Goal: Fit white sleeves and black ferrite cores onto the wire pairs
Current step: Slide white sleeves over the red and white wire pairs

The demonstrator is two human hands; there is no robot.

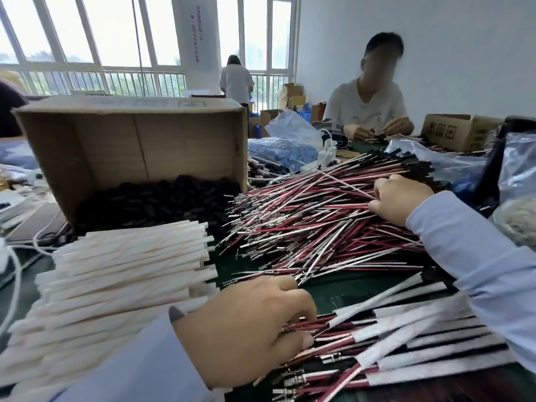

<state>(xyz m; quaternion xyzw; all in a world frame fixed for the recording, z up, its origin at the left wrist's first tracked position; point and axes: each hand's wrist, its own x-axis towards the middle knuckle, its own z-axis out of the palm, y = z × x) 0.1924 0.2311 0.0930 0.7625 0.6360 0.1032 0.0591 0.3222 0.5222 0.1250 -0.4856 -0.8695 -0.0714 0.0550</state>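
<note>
**Surroundings.** A large cardboard box [87, 146] lies on its side at your far left, open face toward you. The black cores [162, 198] are heaped in its mouth. Just in front of it the white sleeves [121, 271] are stacked flat, cut ends facing the centre. The wire pile [313, 227], red and white pairs with metal terminals, fills the middle of the green surface [327, 288] and reaches the cores at its left edge. Behind it lie a clear plastic bag [293, 129], a bag of blue parts [278, 153] and a white charger [327, 153]. A second person [368, 105] works across from you beside a smaller box [461, 134]. A third person [235, 79] stands at the windows.

**Hands.** Your left hand [249, 329] is at the near bundle of sleeved wires [420, 338]. Its fingers [301, 306] curl over the bare red ends with the thumb beneath, pinching them. Your right hand [397, 198] is on the far right of the wire pile, its fingers [377, 204] curled down among the pairs. You cannot tell whether they have hold of one.

**Hidden.** Your shirt cuffs cover both wrists. The near bundle runs off the bottom edge, and a bag [519, 169] at right is cut by the frame. The dark shapes between the sleeved wires are too blurred to identify.

**Room.** Bare surface shows as a narrow green strip between the wire pile and the near bundle.
</note>
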